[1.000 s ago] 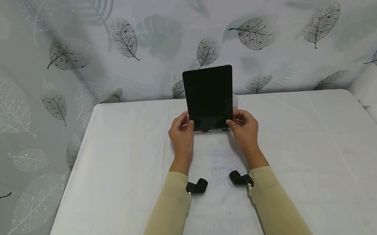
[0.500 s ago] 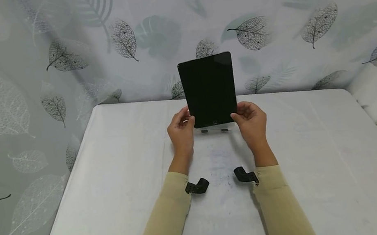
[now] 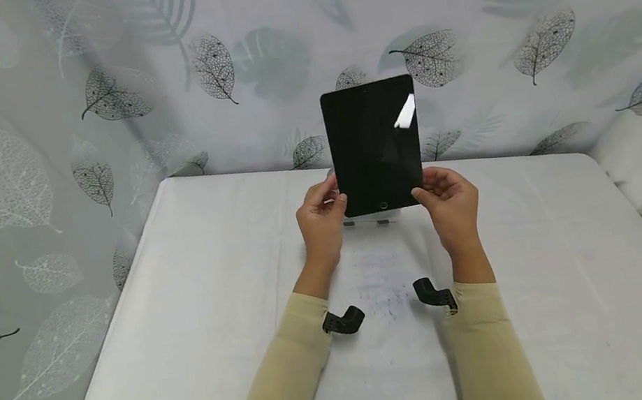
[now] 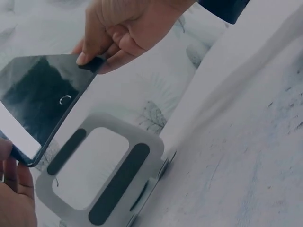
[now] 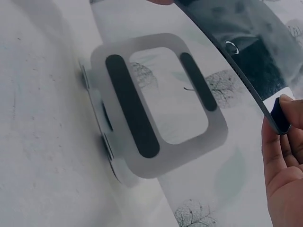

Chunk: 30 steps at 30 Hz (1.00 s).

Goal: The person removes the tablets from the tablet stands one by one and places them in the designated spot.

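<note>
Between both hands is a black tablet [image 3: 374, 145] with a dark screen and a round home button, tilted up to face me. My left hand [image 3: 322, 228] pinches its lower left corner, thumb on the front. At the lower right corner my right hand [image 3: 454, 206] does the same. Behind and below the tablet stands a light grey tablet stand [image 5: 163, 166] with a rectangular cutout and two dark pads [image 5: 132, 106]. Both wrist views show the tablet apart from the stand. In the head view the tablet hides most of the stand, leaving its front edge showing.
A white cloth covers the table [image 3: 213, 281]. Behind it and to the sides hang pale curtains [image 3: 266, 60] printed with leaves. Black wrist cameras [image 3: 344, 321] stick out from both tan sleeves [image 3: 285, 369].
The tablet has come up off the stand's front supports, nearer to me and then to the right, with both hands moving along. A bright reflection now shows on the screen.
</note>
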{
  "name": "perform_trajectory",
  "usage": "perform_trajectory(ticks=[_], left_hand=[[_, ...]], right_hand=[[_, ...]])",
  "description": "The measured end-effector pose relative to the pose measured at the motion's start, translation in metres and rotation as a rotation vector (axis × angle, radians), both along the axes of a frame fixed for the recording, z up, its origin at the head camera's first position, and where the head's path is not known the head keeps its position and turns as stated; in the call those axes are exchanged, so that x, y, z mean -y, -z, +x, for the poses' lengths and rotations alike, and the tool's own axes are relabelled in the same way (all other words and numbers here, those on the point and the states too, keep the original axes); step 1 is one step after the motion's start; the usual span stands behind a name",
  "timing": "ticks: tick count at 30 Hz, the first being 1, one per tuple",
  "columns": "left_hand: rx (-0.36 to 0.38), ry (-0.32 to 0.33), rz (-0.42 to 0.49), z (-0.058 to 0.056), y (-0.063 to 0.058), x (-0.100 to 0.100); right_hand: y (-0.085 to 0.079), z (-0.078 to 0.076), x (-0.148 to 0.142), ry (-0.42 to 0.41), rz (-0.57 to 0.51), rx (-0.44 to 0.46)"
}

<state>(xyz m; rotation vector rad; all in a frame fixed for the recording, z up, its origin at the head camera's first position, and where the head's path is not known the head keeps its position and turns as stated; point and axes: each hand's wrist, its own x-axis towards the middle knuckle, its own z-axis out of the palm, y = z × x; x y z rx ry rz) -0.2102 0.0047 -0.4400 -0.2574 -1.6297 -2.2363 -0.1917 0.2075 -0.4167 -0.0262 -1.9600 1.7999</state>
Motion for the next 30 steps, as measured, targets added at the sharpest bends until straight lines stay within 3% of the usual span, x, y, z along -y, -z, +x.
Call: perform_trajectory(ticks=[9, 16, 23, 30], left_hand=[[0.003, 0.068, -0.005, 0.004, 0.002, -0.021], [0.036, 0.001, 0.069, 0.01, -0.003, -0.043], [-0.009, 0.027, 0.007, 0.015, -0.008, -0.056], [-0.03, 0.054, -0.032, 0.015, -0.014, -0.069]], right_hand=[[-0.002, 0.005, -0.026, -0.026, -0.138, -0.051], [-0.007, 0.009, -0.039, -0.016, -0.232, -0.035], [-0.012, 0.014, -0.049, -0.005, -0.412, -0.017], [-0.017, 0.017, -0.059, 0.033, -0.452, 0.009]])
